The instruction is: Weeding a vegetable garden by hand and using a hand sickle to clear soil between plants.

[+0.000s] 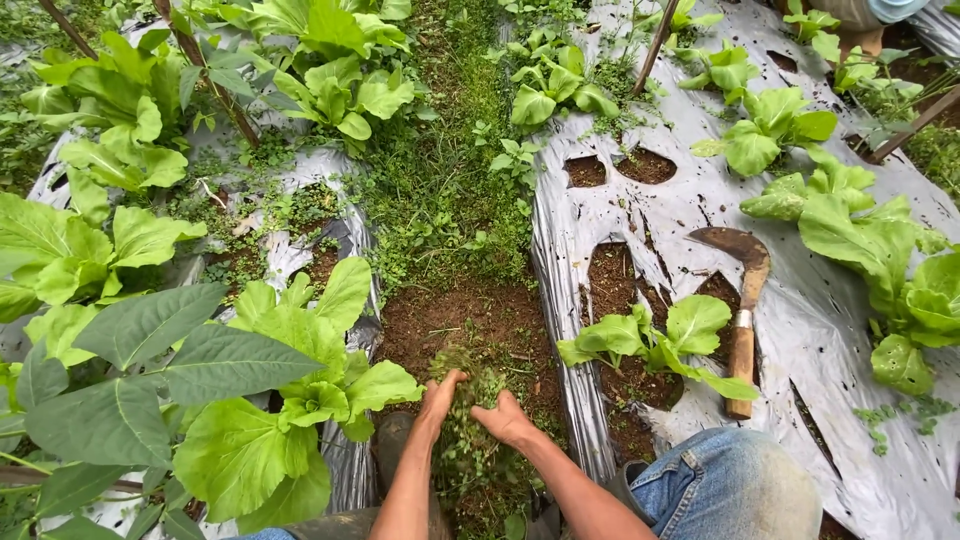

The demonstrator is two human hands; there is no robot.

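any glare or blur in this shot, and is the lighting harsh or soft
Head view: soft, even daylight with no hard shadows; mild glare off the silver plastic mulch sheet. Sharp focus on the left hand, right hand, the clump of weeds and the sickle. Wide-angle bending towards the edges.

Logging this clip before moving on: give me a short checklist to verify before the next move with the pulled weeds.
1. Left hand on the weed clump: ok.
2. Right hand on the clump: ok.
3. Clump free of the soil: cannot tell.
4. Sickle lying apart from both hands on the plastic sheet: ok.
5. Leafy plant beside the furrow untouched by the hands: ok.
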